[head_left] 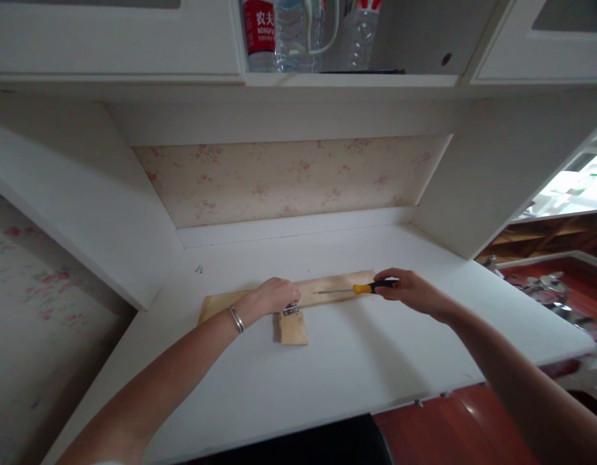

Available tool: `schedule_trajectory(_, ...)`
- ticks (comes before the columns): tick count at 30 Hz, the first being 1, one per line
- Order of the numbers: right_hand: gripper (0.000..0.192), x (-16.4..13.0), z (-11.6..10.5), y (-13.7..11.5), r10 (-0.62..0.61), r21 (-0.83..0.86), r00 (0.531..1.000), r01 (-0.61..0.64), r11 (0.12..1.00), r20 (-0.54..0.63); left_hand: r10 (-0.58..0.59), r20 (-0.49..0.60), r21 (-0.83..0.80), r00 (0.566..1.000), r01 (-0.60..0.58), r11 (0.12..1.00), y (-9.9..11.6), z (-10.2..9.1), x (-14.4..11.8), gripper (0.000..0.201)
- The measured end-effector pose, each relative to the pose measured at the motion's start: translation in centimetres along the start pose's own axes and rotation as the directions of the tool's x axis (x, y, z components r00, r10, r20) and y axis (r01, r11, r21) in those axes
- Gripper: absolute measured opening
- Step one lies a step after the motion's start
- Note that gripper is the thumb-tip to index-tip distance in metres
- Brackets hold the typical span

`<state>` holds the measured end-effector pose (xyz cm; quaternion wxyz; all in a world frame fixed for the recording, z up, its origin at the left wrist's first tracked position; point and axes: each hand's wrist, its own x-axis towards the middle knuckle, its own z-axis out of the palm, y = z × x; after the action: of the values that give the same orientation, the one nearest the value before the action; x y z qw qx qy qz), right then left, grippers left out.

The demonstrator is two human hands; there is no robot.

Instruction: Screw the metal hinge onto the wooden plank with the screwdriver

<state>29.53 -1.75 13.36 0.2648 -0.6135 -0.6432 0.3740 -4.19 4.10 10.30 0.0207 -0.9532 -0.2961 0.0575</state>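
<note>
My right hand (pixel 400 287) is closed around the yellow and black handle of a screwdriver (pixel 361 289). The shaft points left, above a long pale wooden board (pixel 335 284) lying on the white tabletop. My left hand (pixel 279 295) rests over the board's middle, its fingers closed on a small metal hinge (pixel 291 310). Part of the hinge is hidden by the fingers. A short wooden block (pixel 293 329) sits against the near side of the hinge, square to the board. The screwdriver tip is apart from the hinge, to its right.
A few small screws (pixel 199 269) lie at the back left of the white tabletop (pixel 221 387). Upright side panels flank it, and an overhead cabinet (pixel 114 45) holds plastic bottles (pixel 260 32). A dark seat (pixel 327 445) stands below the front edge.
</note>
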Motion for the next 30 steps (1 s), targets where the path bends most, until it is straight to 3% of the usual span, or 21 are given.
schedule_trajectory(9,0.046,-1.4,3.2,2.7,0.069,0.324,0.998,-0.069,0.944,0.011,-0.093,-0.016,-0.047,0.996,0.093,0.995,0.0,0.7,1.0,0.025)
schedule_trajectory(14,0.048,-1.9,5.1,3.8,0.095,0.405,0.995,-0.084,0.910,-0.007,-0.263,-0.144,-0.320,0.954,0.206,0.925,-1.3,0.8,0.4,0.034)
schedule_trajectory(18,0.050,-2.4,6.9,4.4,0.123,0.486,0.992,-0.098,0.868,-0.021,-0.435,-0.162,-0.526,0.885,0.296,0.797,-4.2,1.5,-2.4,0.032)
schedule_trajectory(22,0.049,-2.8,8.5,4.6,0.138,0.523,0.990,-0.113,0.845,-0.009,-0.641,-0.160,-0.576,0.751,0.456,0.679,-8.8,3.7,-7.2,0.032)
schedule_trajectory(24,0.049,-2.8,9.0,4.7,0.152,0.533,0.988,-0.132,0.836,0.007,-0.739,-0.166,-0.590,0.652,0.535,0.605,-11.2,5.1,-10.1,0.031)
schedule_trajectory(28,0.049,-2.3,9.6,4.8,0.166,0.534,0.986,-0.153,0.832,0.023,-0.898,-0.189,-0.548,0.398,0.716,0.433,-15.0,8.0,-15.7,0.031)
schedule_trajectory(30,0.047,-2.1,9.8,4.8,0.176,0.540,0.984,-0.160,0.826,0.023,-0.933,-0.196,-0.508,0.302,0.782,0.360,-16.4,9.3,-18.0,0.032)
